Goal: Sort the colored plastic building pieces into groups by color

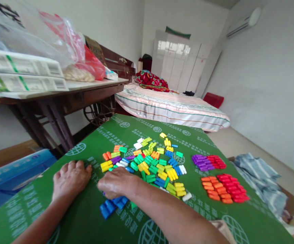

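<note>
1. Lying closest, the dark-blue plastic cylinders [107,209] sit just below the bare right hand [117,183], around 5 o'clock from its fingers; their long axes seem to run from 11 to 5 o'clock.
2. The right hand is nearer to them than the bare left hand [69,181]. Its fingers bend downward with the tips hidden, so I cannot tell whether they pinch anything; a small purple plastic piece [103,193] peeks out beneath.
3. The left hand, at 9 o'clock from the right, rests palm down on the green printed desk [86,220], fingers slightly spread, no piece visible in them.
4. Orange plastic cylinders [218,185] and bright-red plastic cylinders [233,186] lie well apart, at 3 o'clock from the right hand.
5. A loose multicoloured heap of plastic cylinders [143,166] spreads from 1 to 3 o'clock, its near edge just beside that hand.
</note>
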Motion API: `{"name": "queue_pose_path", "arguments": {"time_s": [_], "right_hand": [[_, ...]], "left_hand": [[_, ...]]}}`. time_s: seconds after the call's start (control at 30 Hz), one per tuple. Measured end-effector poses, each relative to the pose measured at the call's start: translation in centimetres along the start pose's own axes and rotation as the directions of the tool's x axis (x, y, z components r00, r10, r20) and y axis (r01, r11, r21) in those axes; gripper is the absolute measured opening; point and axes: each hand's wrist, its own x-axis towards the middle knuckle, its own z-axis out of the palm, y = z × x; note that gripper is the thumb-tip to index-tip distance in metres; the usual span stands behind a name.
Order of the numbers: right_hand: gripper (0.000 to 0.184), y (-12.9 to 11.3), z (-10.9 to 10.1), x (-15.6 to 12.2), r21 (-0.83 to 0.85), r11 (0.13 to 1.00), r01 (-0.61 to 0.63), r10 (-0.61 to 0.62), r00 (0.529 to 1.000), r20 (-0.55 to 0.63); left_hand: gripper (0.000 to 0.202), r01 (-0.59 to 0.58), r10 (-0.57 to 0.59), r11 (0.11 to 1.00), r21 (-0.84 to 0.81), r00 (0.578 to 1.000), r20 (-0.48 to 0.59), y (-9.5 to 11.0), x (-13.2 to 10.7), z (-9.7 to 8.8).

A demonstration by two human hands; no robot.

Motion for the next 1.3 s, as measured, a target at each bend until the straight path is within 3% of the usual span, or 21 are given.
{"name": "queue_pose_path", "arguments": {"time_s": [0.17, 0.3, 0.37, 0.5, 0.63, 0.83, 1.3], "right_hand": [[0.023, 1.0, -2.5, -6.2, -0.070, 0.994, -0.082, 0.076, 0.993, -0.086], [0.021, 5.1, -3.2, -14.5, -0.145, 0.932, -0.333, 0.326, 0.943, -0.074], [0.021, 8.0, -2.7, -19.2, -0.183, 0.850, -0.494, 0.495, 0.868, -0.040], [0.019, 13.4, -1.0, -27.5, -0.202, 0.652, -0.731, 0.750, 0.661, 0.025], [0.021, 16.5, 0.9, -32.7, -0.211, 0.570, -0.794, 0.817, 0.575, 0.045], [0.025, 18.5, 2.8, -34.5, -0.212, 0.552, -0.807, 0.832, 0.549, 0.079], [0.031, 19.5, 3.8, -35.3, -0.239, 0.586, -0.774, 0.808, 0.579, 0.108]], "left_hand": [[0.058, 0.003, -0.003, 1.000, -0.009, 1.000, -0.013, -0.1, 0.2, 0.2], [0.056, 0.003, -0.003, 1.000, -0.018, 1.000, -0.004, 0.0, 0.2, 0.1], [0.057, 0.007, -0.007, 1.000, -0.014, 1.000, 0.008, 0.1, 0.2, 0.0], [0.057, 0.006, -0.006, 1.000, 0.000, 1.000, 0.026, 0.2, 0.2, -0.1], [0.058, 0.013, -0.014, 1.000, 0.021, 0.999, 0.044, 0.4, 0.3, -0.2], [0.059, 0.016, -0.017, 0.999, 0.029, 0.998, 0.059, 0.4, 0.3, -0.1], [0.059, 0.017, -0.018, 0.999, 0.032, 0.999, 0.044, 0.3, 0.6, 0.4]]}}
